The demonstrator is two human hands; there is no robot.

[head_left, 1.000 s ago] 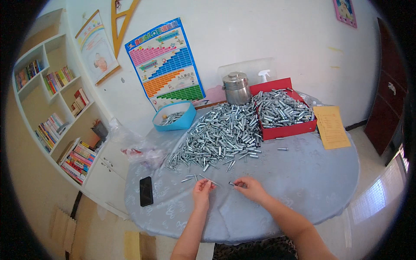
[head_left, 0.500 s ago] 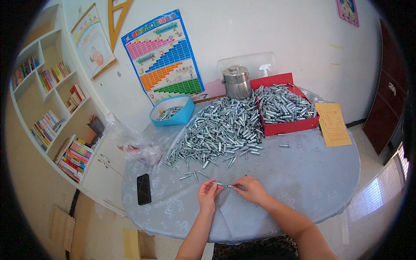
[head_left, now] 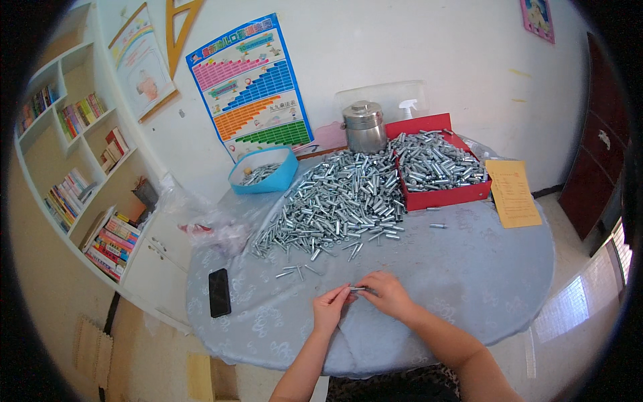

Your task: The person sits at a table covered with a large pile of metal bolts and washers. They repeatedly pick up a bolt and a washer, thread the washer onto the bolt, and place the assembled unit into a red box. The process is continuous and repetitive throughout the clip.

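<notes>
Close to the table's near edge, my left hand (head_left: 327, 311) and my right hand (head_left: 387, 296) meet, both closed on a thin metal bolt (head_left: 358, 289) held level between them. The fingers cover most of it, so its ends and any sleeve on it cannot be made out. Beyond my hands spreads a large pile of silvery bolts and sleeves (head_left: 335, 194). A few loose bolts (head_left: 299, 271) lie at its near left, and a single metal piece (head_left: 438, 226) rests to the right of the pile.
A red box (head_left: 447, 196) heaped with metal pieces stands behind right, near a yellow paper (head_left: 514, 201). At the back are a light-blue bin (head_left: 284, 176) and a steel pot (head_left: 365, 130). A black phone (head_left: 219, 293) and clear plastic bags (head_left: 218, 234) lie left on the grey tablecloth (head_left: 274, 328).
My left hand has shifted right, closing the gap to my right hand. The length of bolt that showed between them is now mostly covered by fingers.
</notes>
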